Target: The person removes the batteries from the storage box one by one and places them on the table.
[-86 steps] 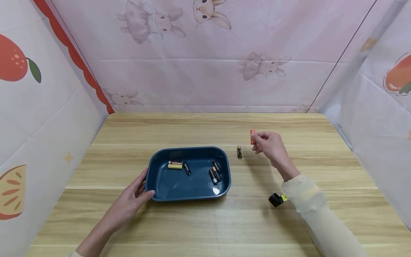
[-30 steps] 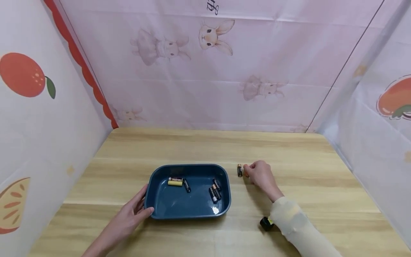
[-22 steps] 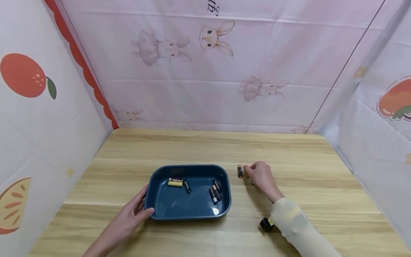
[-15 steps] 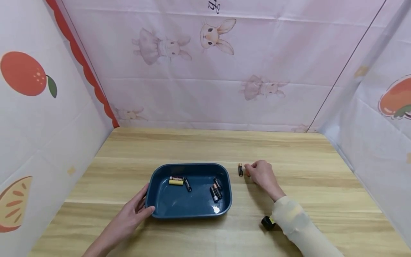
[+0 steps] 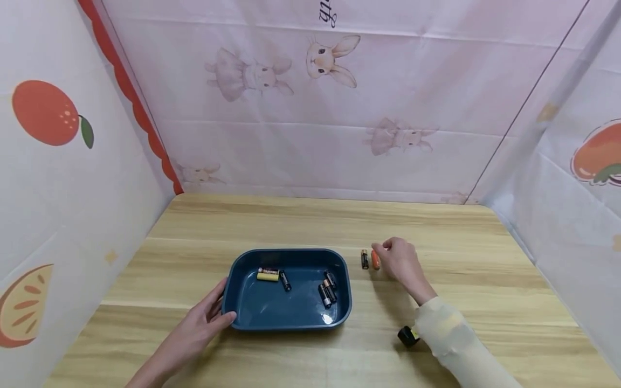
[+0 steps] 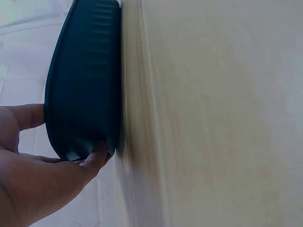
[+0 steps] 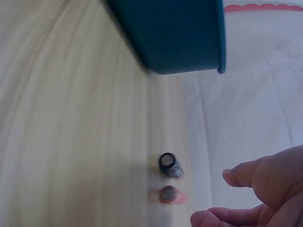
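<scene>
My left hand [image 5: 196,331] grips the left end of a dark blue tray [image 5: 276,310], thumb at the rim and fingers against the outer wall. In the left wrist view, its fingers [image 6: 97,158] press round the tray's corner. Right of the tray, an orange battery [image 5: 375,260] lies beside a black battery [image 5: 365,259] with a copper end. My right hand [image 5: 404,264] hovers just right of the orange battery. The right wrist view has its thumb [image 7: 239,175] and fingers apart, holding nothing, clear of both batteries.
Inside the tray, a yellow battery [image 5: 268,277], a dark-labelled battery [image 5: 268,271] and a black battery [image 5: 285,281] lie at the left. More black batteries [image 5: 325,296] cluster at its right. A black-and-yellow object [image 5: 408,336] sits by the right sleeve. Printed cloth walls [image 5: 315,156] border the wooden table.
The right hand has brought the orange battery down to the table beside the black one, let go of it and drawn slightly away. The left hand stays on the tray.
</scene>
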The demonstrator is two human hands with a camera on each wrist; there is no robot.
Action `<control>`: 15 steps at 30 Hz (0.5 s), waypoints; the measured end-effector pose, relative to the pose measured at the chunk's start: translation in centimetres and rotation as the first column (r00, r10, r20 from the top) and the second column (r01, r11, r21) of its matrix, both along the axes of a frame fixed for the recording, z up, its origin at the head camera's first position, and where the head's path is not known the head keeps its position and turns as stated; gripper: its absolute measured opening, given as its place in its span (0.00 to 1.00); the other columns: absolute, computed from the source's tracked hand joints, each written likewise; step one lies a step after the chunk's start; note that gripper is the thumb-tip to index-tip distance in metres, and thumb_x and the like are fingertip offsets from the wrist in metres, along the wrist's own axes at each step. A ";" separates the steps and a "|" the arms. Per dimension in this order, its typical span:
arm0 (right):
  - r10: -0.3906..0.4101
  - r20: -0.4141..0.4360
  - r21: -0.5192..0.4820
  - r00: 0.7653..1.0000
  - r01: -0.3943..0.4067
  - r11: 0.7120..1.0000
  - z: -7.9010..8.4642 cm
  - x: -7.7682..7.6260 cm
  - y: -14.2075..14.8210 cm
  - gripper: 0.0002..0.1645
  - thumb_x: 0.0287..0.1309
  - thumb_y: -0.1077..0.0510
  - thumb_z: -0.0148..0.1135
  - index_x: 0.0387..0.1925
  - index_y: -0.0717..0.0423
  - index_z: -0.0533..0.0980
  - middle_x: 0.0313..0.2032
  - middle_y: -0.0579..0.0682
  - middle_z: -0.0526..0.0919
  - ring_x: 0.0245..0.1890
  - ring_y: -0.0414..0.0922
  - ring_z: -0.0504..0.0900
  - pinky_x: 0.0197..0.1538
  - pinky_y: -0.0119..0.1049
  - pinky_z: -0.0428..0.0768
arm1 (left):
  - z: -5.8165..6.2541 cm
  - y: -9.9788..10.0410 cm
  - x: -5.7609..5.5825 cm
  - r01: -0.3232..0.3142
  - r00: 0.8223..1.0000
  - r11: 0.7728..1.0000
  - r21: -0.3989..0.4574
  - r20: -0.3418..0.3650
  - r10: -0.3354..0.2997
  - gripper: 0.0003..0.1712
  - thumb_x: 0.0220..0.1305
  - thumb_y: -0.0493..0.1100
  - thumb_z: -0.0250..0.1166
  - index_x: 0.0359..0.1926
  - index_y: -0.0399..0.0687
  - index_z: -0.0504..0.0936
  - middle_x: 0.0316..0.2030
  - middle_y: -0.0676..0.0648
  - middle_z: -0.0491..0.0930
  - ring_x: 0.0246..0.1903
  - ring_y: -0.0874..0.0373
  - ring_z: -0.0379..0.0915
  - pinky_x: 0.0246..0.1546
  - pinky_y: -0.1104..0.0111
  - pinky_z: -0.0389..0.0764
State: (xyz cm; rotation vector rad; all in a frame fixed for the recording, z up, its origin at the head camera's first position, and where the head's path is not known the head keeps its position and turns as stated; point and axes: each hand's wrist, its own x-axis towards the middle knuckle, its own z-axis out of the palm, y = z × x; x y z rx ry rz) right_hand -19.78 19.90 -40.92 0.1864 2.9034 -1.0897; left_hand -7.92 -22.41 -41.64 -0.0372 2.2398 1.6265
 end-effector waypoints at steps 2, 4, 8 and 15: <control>0.015 -0.027 0.001 1.000 -0.015 1.000 0.3 0.2 -0.1 0.26 0.74 0.48 0.59 0.51 0.70 0.82 0.27 0.55 0.82 0.20 0.42 0.71 0.27 0.34 0.72 | 0.0 0.0 0.0 0.004 1.000 1.000 0.002 -0.004 -0.004 0.47 0.78 0.43 0.61 0.83 0.44 0.42 0.81 0.33 0.42 0.77 0.34 0.48 0.69 0.52 0.67; 0.036 -0.061 0.006 0.997 -0.036 0.999 0.8 0.5 -0.4 0.26 0.74 0.49 0.59 0.53 0.71 0.81 0.33 0.58 0.85 0.22 0.43 0.75 0.31 0.37 0.78 | 0.0 0.1 0.0 0.006 1.000 1.000 0.003 -0.008 -0.006 0.46 0.78 0.42 0.60 0.83 0.44 0.42 0.81 0.33 0.43 0.77 0.35 0.48 0.69 0.52 0.66; 0.080 -0.159 -0.012 0.984 -0.083 0.997 2.2 1.3 -1.9 0.22 0.72 0.52 0.61 0.50 0.70 0.82 0.37 0.59 0.87 0.26 0.45 0.81 0.37 0.43 0.85 | -0.1 0.0 0.0 0.013 1.000 1.000 -0.003 -0.015 -0.013 0.46 0.78 0.42 0.60 0.83 0.44 0.42 0.81 0.33 0.43 0.77 0.35 0.48 0.69 0.53 0.67; 0.123 -0.287 -0.149 0.950 -0.171 0.974 5.0 2.4 -5.4 0.18 0.71 0.55 0.63 0.49 0.67 0.83 0.36 0.56 0.87 0.29 0.45 0.84 0.33 0.36 0.85 | -0.1 0.0 0.1 0.009 1.000 1.000 0.002 -0.018 -0.009 0.46 0.78 0.42 0.60 0.83 0.44 0.41 0.81 0.33 0.43 0.77 0.35 0.47 0.69 0.54 0.66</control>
